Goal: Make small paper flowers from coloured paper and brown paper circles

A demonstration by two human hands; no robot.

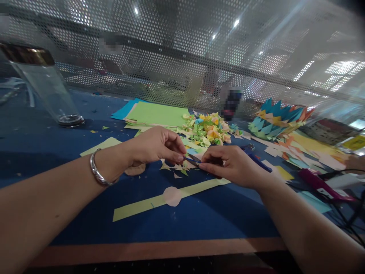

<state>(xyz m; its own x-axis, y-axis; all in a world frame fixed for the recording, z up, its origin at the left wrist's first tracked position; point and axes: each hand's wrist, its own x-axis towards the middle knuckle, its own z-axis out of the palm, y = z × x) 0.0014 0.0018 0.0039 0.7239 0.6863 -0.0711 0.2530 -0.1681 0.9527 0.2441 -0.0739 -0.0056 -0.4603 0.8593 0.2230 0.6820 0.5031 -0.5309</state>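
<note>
My right hand grips a small pair of scissors, its blades pointing left between my two hands. The handles are hidden in my fingers. Thumb and fingertips of my left hand, with a silver bangle on the wrist, are pinched together by the blade tips; what they hold is too small to name. Below both hands lies a long pale green paper strip with a round pale pink paper disc across its middle. Small paper scraps are scattered under my fingers.
Behind my hands are a pile of folded paper flowers and stacked coloured sheets. A glass bottle stands left. On the right are a zigzag paper crown, a blue-handled tool, and a purple device near black cables.
</note>
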